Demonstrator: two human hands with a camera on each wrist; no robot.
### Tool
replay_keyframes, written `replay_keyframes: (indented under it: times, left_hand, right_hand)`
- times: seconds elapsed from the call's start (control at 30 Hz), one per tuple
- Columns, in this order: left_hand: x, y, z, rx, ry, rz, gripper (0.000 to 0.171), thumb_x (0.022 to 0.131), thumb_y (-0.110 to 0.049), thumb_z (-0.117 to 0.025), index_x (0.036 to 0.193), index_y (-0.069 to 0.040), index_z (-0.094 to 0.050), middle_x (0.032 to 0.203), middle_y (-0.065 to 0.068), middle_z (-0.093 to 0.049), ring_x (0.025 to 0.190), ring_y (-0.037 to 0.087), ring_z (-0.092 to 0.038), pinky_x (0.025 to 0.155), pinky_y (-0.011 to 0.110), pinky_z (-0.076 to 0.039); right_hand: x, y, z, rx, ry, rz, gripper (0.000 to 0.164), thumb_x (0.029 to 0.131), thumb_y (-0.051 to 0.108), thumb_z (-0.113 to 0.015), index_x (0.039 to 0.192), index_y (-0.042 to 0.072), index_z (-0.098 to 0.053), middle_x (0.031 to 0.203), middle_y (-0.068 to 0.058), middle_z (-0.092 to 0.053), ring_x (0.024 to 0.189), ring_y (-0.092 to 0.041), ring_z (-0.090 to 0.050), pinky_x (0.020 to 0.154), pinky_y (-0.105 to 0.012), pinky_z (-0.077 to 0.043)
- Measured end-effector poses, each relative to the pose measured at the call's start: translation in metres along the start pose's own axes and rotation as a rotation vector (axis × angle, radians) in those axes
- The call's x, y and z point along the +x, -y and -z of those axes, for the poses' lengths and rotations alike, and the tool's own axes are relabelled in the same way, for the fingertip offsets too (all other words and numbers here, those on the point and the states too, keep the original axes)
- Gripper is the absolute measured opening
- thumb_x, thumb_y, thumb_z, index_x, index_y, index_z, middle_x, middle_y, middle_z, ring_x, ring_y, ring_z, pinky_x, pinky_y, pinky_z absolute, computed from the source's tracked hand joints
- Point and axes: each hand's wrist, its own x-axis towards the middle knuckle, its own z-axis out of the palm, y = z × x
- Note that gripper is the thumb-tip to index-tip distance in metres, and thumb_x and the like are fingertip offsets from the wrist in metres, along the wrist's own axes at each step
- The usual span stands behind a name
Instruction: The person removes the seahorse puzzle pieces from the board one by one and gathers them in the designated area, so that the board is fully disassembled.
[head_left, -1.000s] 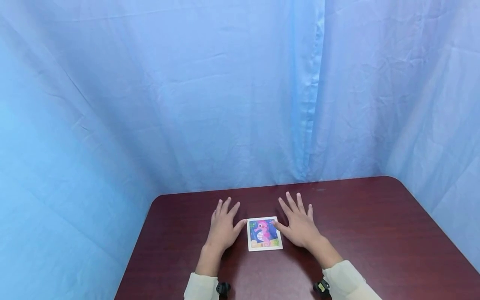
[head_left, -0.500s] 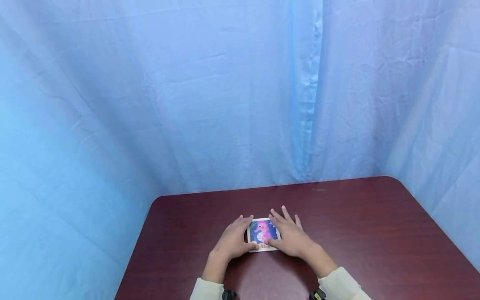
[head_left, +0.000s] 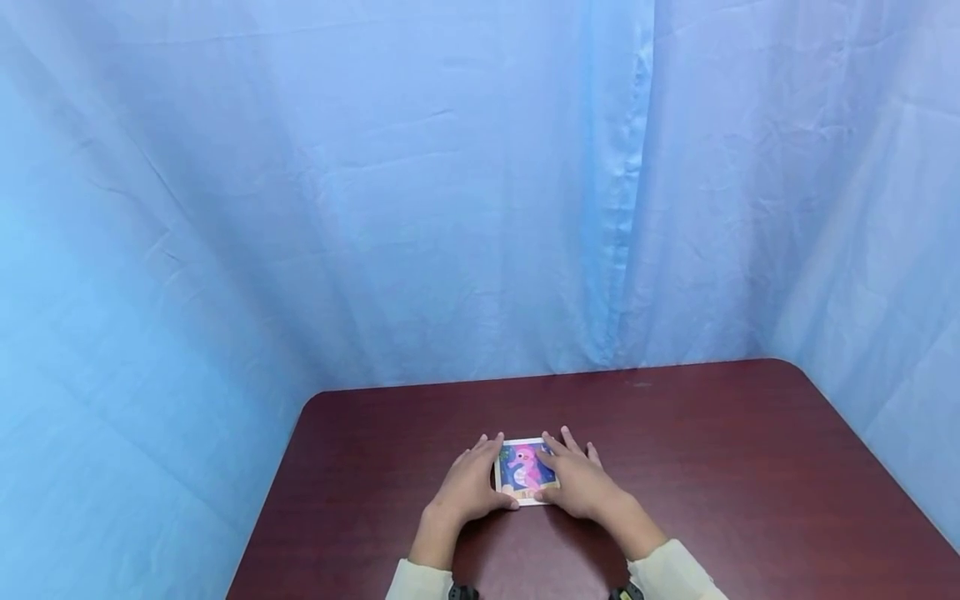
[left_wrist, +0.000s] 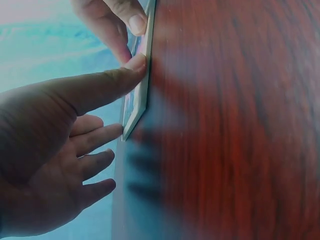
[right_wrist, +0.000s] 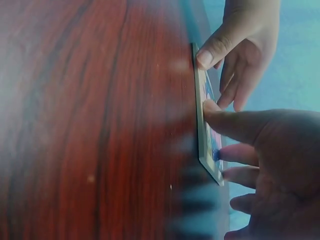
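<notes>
A small square picture board (head_left: 522,471) with a white border and a pink seahorse on dark blue lies flat on the table. At its left side, my left hand (head_left: 467,487) has the thumb on the near edge and the index fingertip by the far left corner; the remaining fingers (left_wrist: 95,165) are spread. From the right, my right hand (head_left: 581,482) rests its thumb (right_wrist: 212,107) on the near border. Its index and middle fingers reach over the board's right part, covering some of the picture. Both hands' fingers look mostly straight.
The dark red-brown table (head_left: 712,475) has rounded far corners. Pale blue curtains (head_left: 450,208) hang behind it and along both sides. Light sleeves (head_left: 420,581) cover the forearms, with a dark camera (head_left: 626,592) at each wrist.
From lying spread on either side of the board, both hands have moved inward and nearer, thumbs now along its near edge. The board has stayed nearly in place.
</notes>
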Motion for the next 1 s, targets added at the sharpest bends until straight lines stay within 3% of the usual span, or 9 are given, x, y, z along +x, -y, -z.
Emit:
replay_keyframes:
  times: [0.1,0.23,0.4,0.63,1.0]
  left_hand:
    - [0.001,-0.001,-0.002,-0.043,-0.013,0.022,0.098,0.078,-0.035,-0.095,0.158,-0.005,-0.047,0.164,0.014,-0.048,0.157,0.034,-0.040,0.124,0.056,-0.038]
    - [0.001,-0.001,-0.006,-0.111,-0.056,0.057,0.074,0.085,-0.028,-0.089,0.147,-0.002,-0.059,0.157,0.011,-0.053,0.145,0.033,-0.053,0.117,0.055,-0.046]
    - [0.004,-0.003,-0.012,-0.139,-0.130,0.092,0.054,0.093,-0.024,-0.081,0.138,0.000,-0.065,0.150,0.012,-0.058,0.137,0.033,-0.057,0.115,0.056,-0.045]
    - [0.011,-0.009,-0.013,-0.093,-0.215,0.120,0.043,0.093,-0.022,-0.081,0.129,-0.001,-0.071,0.136,0.012,-0.064,0.129,0.032,-0.059,0.111,0.056,-0.047]
    - [0.017,-0.009,-0.018,-0.055,-0.271,0.152,0.038,0.090,-0.023,-0.083,0.120,-0.002,-0.074,0.127,0.011,-0.068,0.122,0.031,-0.063,0.107,0.054,-0.050]
  right_hand:
    - [0.000,0.002,0.000,0.008,-0.008,-0.006,0.074,0.090,0.029,-0.083,0.152,0.000,-0.054,0.169,-0.020,-0.039,0.162,-0.047,-0.021,0.123,-0.078,-0.015]
    - [-0.001,0.005,0.000,0.037,0.000,-0.017,0.077,0.090,0.026,-0.083,0.153,-0.004,-0.049,0.168,-0.022,-0.039,0.160,-0.048,-0.025,0.123,-0.078,-0.017]
    - [-0.003,0.007,0.000,0.040,0.011,-0.028,0.077,0.092,0.024,-0.082,0.154,-0.004,-0.048,0.169,-0.022,-0.037,0.160,-0.048,-0.026,0.123,-0.077,-0.018]
    - [-0.004,0.007,0.000,0.054,0.020,-0.040,0.076,0.093,0.022,-0.080,0.156,-0.003,-0.045,0.170,-0.021,-0.035,0.161,-0.047,-0.024,0.124,-0.076,-0.016]
    - [-0.003,0.005,0.000,0.060,0.034,-0.027,0.072,0.094,0.023,-0.079,0.156,0.003,-0.049,0.171,-0.022,-0.033,0.161,-0.049,-0.023,0.123,-0.077,-0.015]
